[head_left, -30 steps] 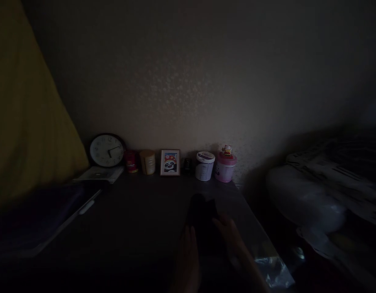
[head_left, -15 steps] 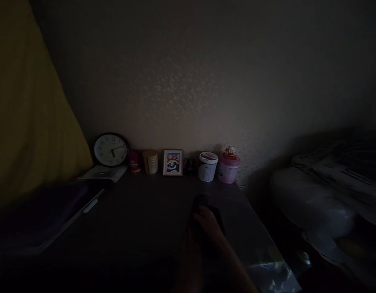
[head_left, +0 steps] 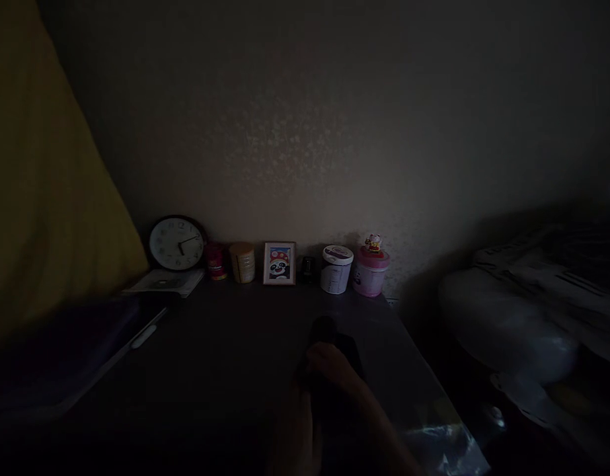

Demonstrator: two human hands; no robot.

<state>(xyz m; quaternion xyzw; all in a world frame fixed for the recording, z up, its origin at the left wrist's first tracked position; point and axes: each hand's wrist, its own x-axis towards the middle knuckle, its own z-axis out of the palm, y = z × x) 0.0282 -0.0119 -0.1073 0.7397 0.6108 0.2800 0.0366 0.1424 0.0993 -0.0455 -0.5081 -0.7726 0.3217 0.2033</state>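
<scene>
Near surface (head_left: 235, 350) edge | clock (head_left: 176, 242) parked by wall, out of my way | left hand (head_left: 295, 426) beside mid-surface dark object (head_left: 327, 328), pose too dim to tell | right hand (head_left: 334, 367) draped over it, likely steadying; grip unclear

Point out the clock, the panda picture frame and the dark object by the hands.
clock (head_left: 176, 242): head view, middle of the white dial.
panda picture frame (head_left: 279, 263): head view, on the panda picture.
dark object (head_left: 327, 328): head view, its bare far end.
</scene>
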